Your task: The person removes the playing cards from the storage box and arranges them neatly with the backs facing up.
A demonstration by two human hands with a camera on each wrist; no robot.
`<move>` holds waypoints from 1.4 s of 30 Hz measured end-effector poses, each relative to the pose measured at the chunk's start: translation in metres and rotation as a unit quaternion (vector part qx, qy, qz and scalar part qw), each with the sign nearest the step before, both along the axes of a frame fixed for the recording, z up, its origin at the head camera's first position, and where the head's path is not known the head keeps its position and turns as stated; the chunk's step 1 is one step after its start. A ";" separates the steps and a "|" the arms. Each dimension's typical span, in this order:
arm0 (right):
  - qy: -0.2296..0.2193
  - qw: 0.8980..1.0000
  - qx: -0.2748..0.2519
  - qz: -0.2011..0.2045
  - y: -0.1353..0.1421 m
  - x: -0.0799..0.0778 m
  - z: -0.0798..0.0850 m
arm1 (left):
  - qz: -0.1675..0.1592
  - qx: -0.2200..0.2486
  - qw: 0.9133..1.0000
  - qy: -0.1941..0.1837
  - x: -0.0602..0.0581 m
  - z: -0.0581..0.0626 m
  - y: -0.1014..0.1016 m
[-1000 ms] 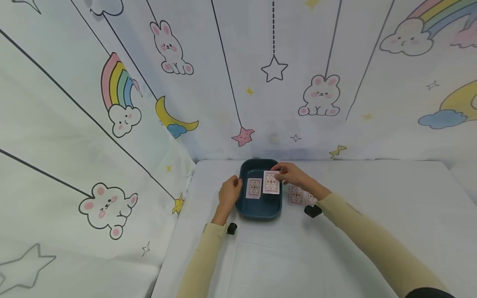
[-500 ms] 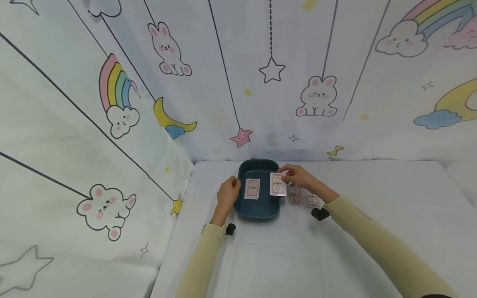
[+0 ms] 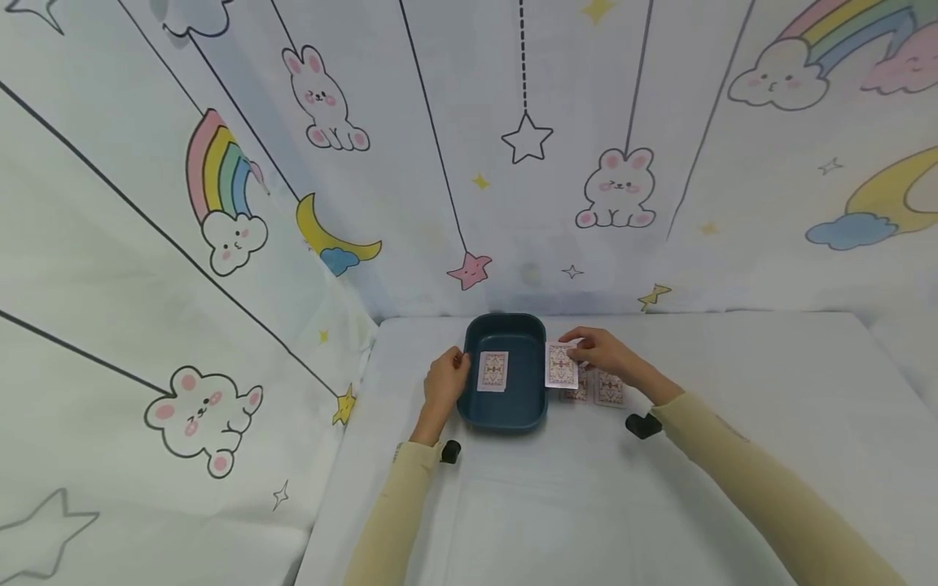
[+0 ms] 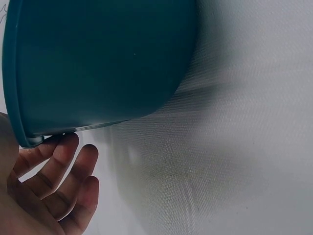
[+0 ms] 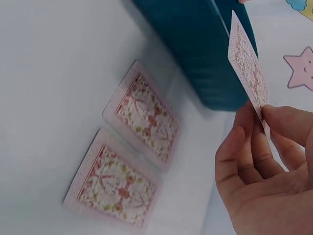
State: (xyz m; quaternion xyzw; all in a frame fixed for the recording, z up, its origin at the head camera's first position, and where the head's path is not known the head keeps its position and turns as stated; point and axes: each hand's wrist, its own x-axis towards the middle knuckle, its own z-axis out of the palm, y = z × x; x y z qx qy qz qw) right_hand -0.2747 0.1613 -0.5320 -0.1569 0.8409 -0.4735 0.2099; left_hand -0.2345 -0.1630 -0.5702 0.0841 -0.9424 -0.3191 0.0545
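Note:
A dark teal plastic basin (image 3: 506, 417) stands on the table, with a patterned playing card (image 3: 493, 371) lying face down on the left of its floor. My left hand (image 3: 445, 378) pinches the basin's left rim; in the left wrist view its fingers (image 4: 63, 154) are bent against the outer wall under the lip. Just past the right rim, my right hand (image 3: 604, 354) holds another playing card (image 3: 561, 365) by its right edge between thumb and fingers. Seen from the right wrist, that card (image 5: 248, 68) is tilted nearly edge-on, its red patterned back showing.
Two more face-down cards, a nearer one (image 5: 144, 117) and another (image 5: 115, 181), lie side by side on the white tabletop (image 3: 542, 513) right of the basin. Behind the table hangs a white cloth (image 3: 410, 163) printed with rabbits, stars and rainbows.
My right hand has carried its card rightward, from above the basin to beyond its right rim, over the cards on the table. The left hand has stayed on the left rim.

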 end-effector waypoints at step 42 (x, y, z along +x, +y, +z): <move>-0.040 0.998 0.045 -0.036 0.086 0.010 -0.037 | -0.001 -0.004 1.000 0.002 -0.001 -0.004 -0.001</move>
